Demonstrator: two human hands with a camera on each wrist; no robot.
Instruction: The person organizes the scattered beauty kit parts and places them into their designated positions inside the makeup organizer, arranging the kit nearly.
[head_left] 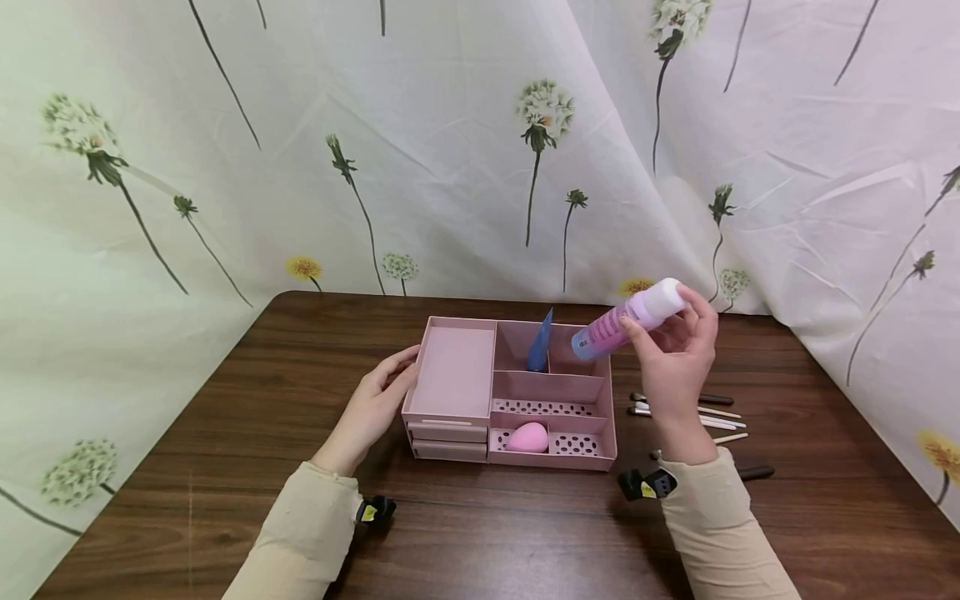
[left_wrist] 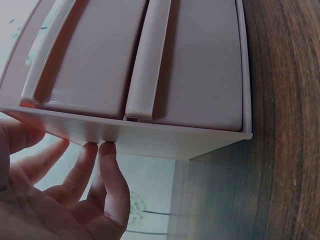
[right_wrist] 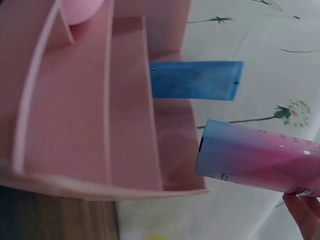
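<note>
Dandelion-printed cloth (head_left: pixel 450 167) hangs behind a dark wood-grain table (head_left: pixel 210 467), near whose far edge stands a pink cosmetics organizer (head_left: pixel 453 367), its two drawers (head_left: pixel 450 452) facing the near edge, presumably so that they pull toward the person. The left hand (head_left: pixel 378 396) lies at the organizer's left edge, fingers relaxed and fingertips touching the side wall, probably to steady the box. The right hand (head_left: pixel 678 358) grips a pink-to-blue bottle (head_left: pixel 622 325) near its white cap, a hold that leaves the base free; the bottle tilts over the organizer's rear right corner, base lower than cap and toward the rear right compartment. Beside that compartment, along the rear edge, a blue squeeze tube (head_left: pixel 538 346) stands on end, its flat crimped end up, the surrounding walls apparently propping it. Makeup brushes (head_left: pixel 723 422) lie on the table beyond the organizer's right edge, partly hidden by the right arm. A pink makeup sponge (head_left: pixel 528 437) sits at the organizer's near edge, in the small compartment beside the drawers, where low partitions would check its rolling.
</note>
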